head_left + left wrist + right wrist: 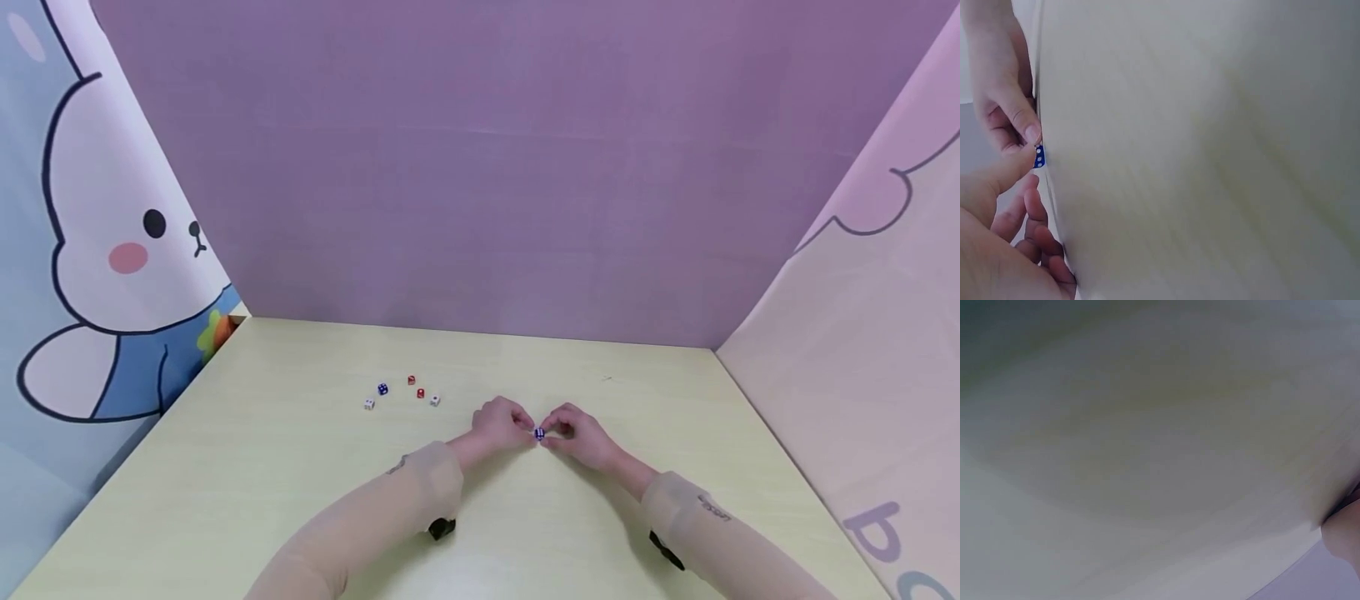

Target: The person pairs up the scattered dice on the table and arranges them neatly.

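Two hands meet at one small blue die (539,434), right over the pale table (225,483). The left hand (501,423) comes from the left of the die and pinches it with thumb and fingertip. The right hand (585,437) comes from the right of the die and pinches its other side the same way. The left wrist view shows this close up: both thumbs touch the die, and white dots show on its blue side.

Only the head view shows five more dice, all to the left of the pinched die and farther out. They are a second blue die (383,389), a red die (411,380), another red die (421,393), a white die (369,404) and another white die (435,401). They lie near each other but apart.

The left sleeve (375,517) and right sleeve (738,546) lie nearer than the die, one on each side. Both have dark writing too small to read. Far right of the die, a fat purple letter (870,514) on the wall looks like a b or p. Far left is a big bunny picture (150,183). Behind the die is a purple wall (480,167).

The right wrist view shows mostly blurry table, plus a bit of a hand (1342,540); I cannot tell which.
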Motion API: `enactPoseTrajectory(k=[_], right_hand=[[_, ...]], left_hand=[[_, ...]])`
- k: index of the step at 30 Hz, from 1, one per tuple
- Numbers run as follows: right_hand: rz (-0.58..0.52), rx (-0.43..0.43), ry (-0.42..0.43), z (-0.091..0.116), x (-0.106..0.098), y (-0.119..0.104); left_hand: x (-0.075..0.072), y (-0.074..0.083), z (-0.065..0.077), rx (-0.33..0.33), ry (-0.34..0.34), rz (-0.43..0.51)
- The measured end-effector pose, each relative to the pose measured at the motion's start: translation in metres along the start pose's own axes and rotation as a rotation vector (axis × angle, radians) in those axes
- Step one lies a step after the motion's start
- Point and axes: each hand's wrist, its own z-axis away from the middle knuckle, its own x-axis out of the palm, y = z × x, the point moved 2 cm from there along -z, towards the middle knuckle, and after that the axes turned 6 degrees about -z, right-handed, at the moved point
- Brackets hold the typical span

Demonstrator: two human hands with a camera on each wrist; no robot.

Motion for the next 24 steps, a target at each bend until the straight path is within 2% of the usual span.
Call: enactPoseTrajectory(k=[6, 11, 15, 20, 24], right_hand=[[0.026, 0.000, -0.002, 0.000, 0.001, -0.002], [0.019, -0.002, -0.007, 0.000, 0.001, -0.001], [0.014, -0.004, -0.021, 0.000, 0.002, -0.001], [0.009, -0.003, -0.025, 0.001, 0.003, 0.000], [0.010, 0.008, -0.022, 0.001, 0.002, 0.001]], left_hand=[[-0.013, -0.007, 0.002, 0.029, -0.037, 0.050], [-0.033, -0.015, 0.008, 0.099, -0.073, 0.073], [-0.052, -0.024, 0.013, 0.176, -0.115, 0.058], [-0.075, -0.042, 0.019, 0.307, -0.138, 0.060], [-0.096, -0.059, 0.023, 0.345, -0.140, 0.053]])
